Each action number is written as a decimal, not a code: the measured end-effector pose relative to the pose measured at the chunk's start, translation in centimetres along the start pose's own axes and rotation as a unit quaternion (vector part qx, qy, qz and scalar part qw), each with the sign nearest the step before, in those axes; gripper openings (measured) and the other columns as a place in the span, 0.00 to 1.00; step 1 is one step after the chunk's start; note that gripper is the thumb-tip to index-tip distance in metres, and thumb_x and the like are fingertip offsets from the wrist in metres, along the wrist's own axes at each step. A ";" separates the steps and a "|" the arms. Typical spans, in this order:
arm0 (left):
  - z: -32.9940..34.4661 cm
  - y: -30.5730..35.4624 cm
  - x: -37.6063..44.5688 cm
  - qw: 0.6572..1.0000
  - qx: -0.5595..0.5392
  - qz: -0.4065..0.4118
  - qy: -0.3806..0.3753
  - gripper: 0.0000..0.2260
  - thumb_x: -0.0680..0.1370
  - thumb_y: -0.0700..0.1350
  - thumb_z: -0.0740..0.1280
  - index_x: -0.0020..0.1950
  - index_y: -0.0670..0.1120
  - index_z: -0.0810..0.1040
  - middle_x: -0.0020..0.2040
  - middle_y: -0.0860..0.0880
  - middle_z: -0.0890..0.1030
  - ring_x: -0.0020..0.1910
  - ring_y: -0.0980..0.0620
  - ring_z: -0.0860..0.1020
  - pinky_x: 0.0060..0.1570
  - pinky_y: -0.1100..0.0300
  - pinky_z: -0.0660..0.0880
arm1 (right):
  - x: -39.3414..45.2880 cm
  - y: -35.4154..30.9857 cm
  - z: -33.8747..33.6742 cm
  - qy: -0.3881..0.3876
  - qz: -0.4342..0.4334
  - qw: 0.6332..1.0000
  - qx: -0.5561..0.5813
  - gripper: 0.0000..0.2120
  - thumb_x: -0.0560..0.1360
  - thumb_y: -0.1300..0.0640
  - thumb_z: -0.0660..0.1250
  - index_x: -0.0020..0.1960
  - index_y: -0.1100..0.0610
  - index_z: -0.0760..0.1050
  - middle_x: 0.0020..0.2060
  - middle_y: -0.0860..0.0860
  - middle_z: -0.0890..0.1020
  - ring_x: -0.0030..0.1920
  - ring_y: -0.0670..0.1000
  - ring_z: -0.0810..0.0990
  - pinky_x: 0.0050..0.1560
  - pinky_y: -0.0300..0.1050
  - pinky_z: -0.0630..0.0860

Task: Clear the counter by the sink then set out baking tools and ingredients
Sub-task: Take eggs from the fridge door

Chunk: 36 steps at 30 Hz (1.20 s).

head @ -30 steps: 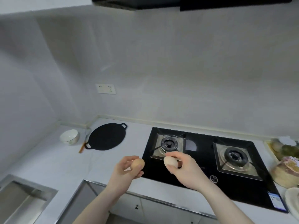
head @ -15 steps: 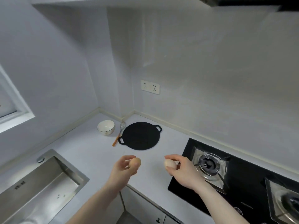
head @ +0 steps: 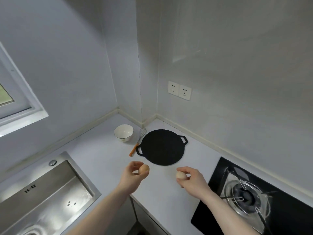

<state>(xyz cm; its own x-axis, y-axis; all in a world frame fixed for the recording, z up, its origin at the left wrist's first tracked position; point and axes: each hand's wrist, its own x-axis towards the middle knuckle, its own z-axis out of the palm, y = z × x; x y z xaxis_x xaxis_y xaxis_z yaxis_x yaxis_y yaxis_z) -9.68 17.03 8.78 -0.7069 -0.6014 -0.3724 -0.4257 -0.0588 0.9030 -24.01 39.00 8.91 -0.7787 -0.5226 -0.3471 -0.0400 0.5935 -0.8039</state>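
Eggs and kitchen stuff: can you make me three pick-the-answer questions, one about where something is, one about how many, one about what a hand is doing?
1. Where does the whisk lie?
A. Between the white bowl and the black pan
B. In the sink
C. On the stove

2. How many eggs are held?
A. One
B. Two
C. Four

3. What is the left hand doing?
A. Resting flat
B. Pinching a brown egg
C. Gripping the pan

Answers: 1 A, it lies on the counter between them. 2 B, the right hand holds a pale egg too. 3 B, fingers curl round it.
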 end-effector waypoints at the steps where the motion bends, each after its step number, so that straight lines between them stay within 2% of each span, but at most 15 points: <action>1: -0.3 0.1 1.4 1.000 0.009 -0.002 -0.004 0.17 0.74 0.52 0.76 0.60 0.52 0.76 0.57 0.54 0.81 0.50 0.50 0.84 0.54 0.52 0.81 | 1.1 -0.1 0.4 0.003 0.007 1.000 0.004 0.18 0.74 0.56 0.73 0.63 0.45 0.79 0.56 0.42 0.81 0.50 0.45 0.83 0.45 0.33 0.75; 4: -0.7 0.6 4.9 0.999 0.029 -0.005 -0.014 0.13 0.75 0.52 0.73 0.57 0.54 0.76 0.57 0.54 0.80 0.51 0.51 0.83 0.48 0.56 0.79 | 3.8 -0.9 1.6 0.019 0.021 0.999 0.014 0.18 0.73 0.56 0.73 0.63 0.46 0.80 0.57 0.43 0.81 0.51 0.46 0.83 0.45 0.34 0.76; 7: -1.5 0.8 8.9 0.999 0.050 -0.001 -0.019 0.09 0.76 0.52 0.71 0.54 0.54 0.76 0.56 0.56 0.80 0.51 0.54 0.81 0.48 0.58 0.77 | 7.1 -2.0 3.2 0.022 0.031 0.999 0.017 0.19 0.74 0.56 0.73 0.64 0.46 0.79 0.58 0.43 0.81 0.51 0.46 0.83 0.44 0.33 0.75; 10: -2.2 0.8 13.0 0.997 0.077 -0.003 -0.027 0.11 0.75 0.53 0.71 0.56 0.54 0.77 0.57 0.57 0.79 0.54 0.56 0.80 0.50 0.60 0.75 | 9.9 -3.0 4.3 0.020 0.041 0.999 0.009 0.18 0.74 0.56 0.73 0.63 0.46 0.79 0.56 0.43 0.80 0.53 0.44 0.81 0.44 0.30 0.74; 13: -2.6 0.9 17.4 0.992 0.117 0.003 -0.044 0.12 0.74 0.52 0.70 0.56 0.54 0.77 0.54 0.55 0.82 0.55 0.52 0.81 0.54 0.56 0.79 | 13.2 -3.3 5.0 0.037 0.054 0.998 -0.011 0.19 0.73 0.56 0.74 0.62 0.45 0.79 0.59 0.46 0.80 0.55 0.46 0.81 0.45 0.31 0.74; 19: -1.9 2.0 24.5 0.975 0.205 0.034 -0.086 0.14 0.71 0.50 0.73 0.55 0.57 0.74 0.53 0.54 0.80 0.51 0.48 0.82 0.53 0.49 0.82 | 18.8 -3.4 5.5 0.069 0.085 0.993 -0.041 0.19 0.74 0.57 0.74 0.65 0.49 0.78 0.60 0.48 0.80 0.58 0.50 0.80 0.54 0.39 0.76; 22: -0.7 2.4 26.8 0.962 0.250 0.056 -0.100 0.16 0.73 0.50 0.73 0.59 0.55 0.75 0.55 0.54 0.80 0.54 0.48 0.79 0.57 0.51 0.80 | 20.8 -2.9 5.2 0.093 0.094 0.990 -0.054 0.19 0.75 0.57 0.73 0.65 0.50 0.78 0.61 0.49 0.80 0.60 0.51 0.79 0.61 0.42 0.75; 26: 0.5 2.2 28.4 0.952 0.278 0.067 -0.111 0.19 0.75 0.50 0.73 0.64 0.52 0.75 0.58 0.53 0.79 0.57 0.49 0.77 0.58 0.57 0.75 | 22.1 -2.4 4.7 0.114 0.107 0.986 -0.060 0.19 0.75 0.58 0.72 0.66 0.51 0.78 0.61 0.49 0.80 0.61 0.52 0.79 0.63 0.45 0.76; 30: 1.0 0.3 28.3 0.948 0.287 0.064 -0.120 0.15 0.73 0.52 0.74 0.57 0.57 0.74 0.53 0.56 0.80 0.54 0.51 0.79 0.59 0.55 0.77 | 22.2 -1.3 5.3 0.100 0.126 0.985 -0.054 0.20 0.74 0.57 0.74 0.65 0.51 0.78 0.59 0.49 0.81 0.58 0.51 0.80 0.60 0.44 0.77; 34: 0.9 -2.3 26.3 0.946 0.293 0.058 -0.125 0.15 0.74 0.52 0.75 0.55 0.58 0.72 0.50 0.58 0.79 0.50 0.56 0.78 0.50 0.63 0.74 | 21.2 0.3 7.5 0.061 0.150 0.985 -0.055 0.20 0.72 0.56 0.77 0.63 0.50 0.79 0.57 0.49 0.81 0.56 0.51 0.80 0.57 0.43 0.78; 36: 0.3 -3.5 25.4 0.952 0.279 0.054 -0.111 0.14 0.73 0.51 0.76 0.53 0.57 0.73 0.49 0.58 0.78 0.50 0.56 0.78 0.50 0.62 0.75 | 20.7 0.6 9.0 0.034 0.148 0.986 -0.069 0.20 0.72 0.56 0.77 0.63 0.49 0.78 0.57 0.48 0.80 0.56 0.50 0.80 0.58 0.45 0.80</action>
<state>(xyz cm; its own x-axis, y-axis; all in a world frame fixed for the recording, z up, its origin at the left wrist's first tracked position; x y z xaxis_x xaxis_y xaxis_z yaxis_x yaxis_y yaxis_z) -26.27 2.22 -3.92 -0.8393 -0.3935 -0.3750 -0.5336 0.4643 0.7069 -34.49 23.03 -3.12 -0.8087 -0.2749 -0.5200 0.1145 0.7936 -0.5975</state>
